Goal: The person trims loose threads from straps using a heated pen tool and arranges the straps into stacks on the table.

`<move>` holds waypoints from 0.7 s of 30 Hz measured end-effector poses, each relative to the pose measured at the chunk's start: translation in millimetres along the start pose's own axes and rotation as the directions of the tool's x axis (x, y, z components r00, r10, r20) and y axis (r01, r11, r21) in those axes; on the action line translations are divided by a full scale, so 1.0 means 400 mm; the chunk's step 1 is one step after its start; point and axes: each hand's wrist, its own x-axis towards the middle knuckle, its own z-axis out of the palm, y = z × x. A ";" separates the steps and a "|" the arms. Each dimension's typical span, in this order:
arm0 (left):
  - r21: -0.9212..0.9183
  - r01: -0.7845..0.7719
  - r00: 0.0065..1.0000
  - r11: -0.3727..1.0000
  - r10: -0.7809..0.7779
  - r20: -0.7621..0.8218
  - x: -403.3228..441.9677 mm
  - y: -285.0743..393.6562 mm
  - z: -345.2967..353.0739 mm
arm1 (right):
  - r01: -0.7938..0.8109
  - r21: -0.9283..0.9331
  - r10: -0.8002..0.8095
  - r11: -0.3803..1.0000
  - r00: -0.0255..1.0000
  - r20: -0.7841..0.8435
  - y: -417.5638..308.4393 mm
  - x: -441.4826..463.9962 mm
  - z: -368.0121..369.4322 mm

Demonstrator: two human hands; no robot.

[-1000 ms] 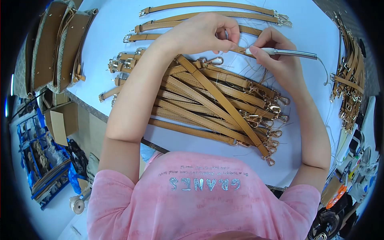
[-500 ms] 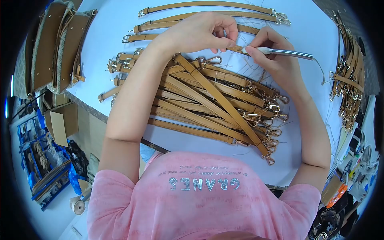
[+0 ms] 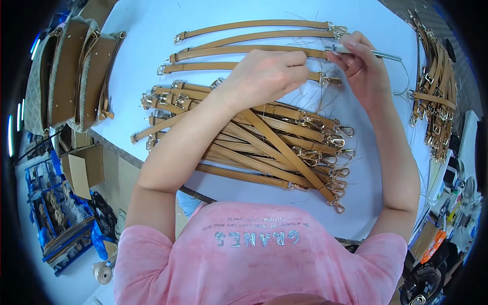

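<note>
My left hand (image 3: 274,76) is closed, knuckles up, over a tan leather strap (image 3: 201,67). The strap runs beneath it, and its metal snap hook (image 3: 332,81) shows just right of the fingertips. Whatever the fingertips pinch, if anything, is hidden. In my right hand (image 3: 363,61) is a white and silver pen-shaped tool (image 3: 386,55) with a thin cord (image 3: 405,76). Its tip points left, close to the right end of another strap (image 3: 284,49). Loose threads lie around the strap ends.
Below my hands lies a crossed pile of tan straps (image 3: 264,134) with buckles and hooks. More straps (image 3: 254,24) lie at the back. A bundle of straps (image 3: 434,96) hangs at the right edge. Brown bag pieces (image 3: 66,76) stand at the left.
The view has shifted, so the table sits lower in it. My left hand has turned knuckles up over the strap. My right hand has moved the pen-shaped tool away from the left fingers, towards the back.
</note>
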 end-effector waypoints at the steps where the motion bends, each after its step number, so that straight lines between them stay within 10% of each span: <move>1: 0.049 -0.022 1.000 0.999 0.023 -0.021 -0.001 -0.003 0.003 | 0.001 -0.030 -0.001 1.000 1.000 0.019 0.001 0.000 0.007; 5: -0.479 0.369 0.925 0.797 -0.364 0.106 0.000 -0.030 0.001 | -0.044 -0.432 0.056 0.901 0.998 0.015 0.004 -0.019 0.028; 21: -0.624 0.516 0.853 0.586 -0.417 0.314 0.000 -0.050 -0.024 | 0.120 -0.724 0.001 0.679 0.986 0.165 0.035 -0.034 0.045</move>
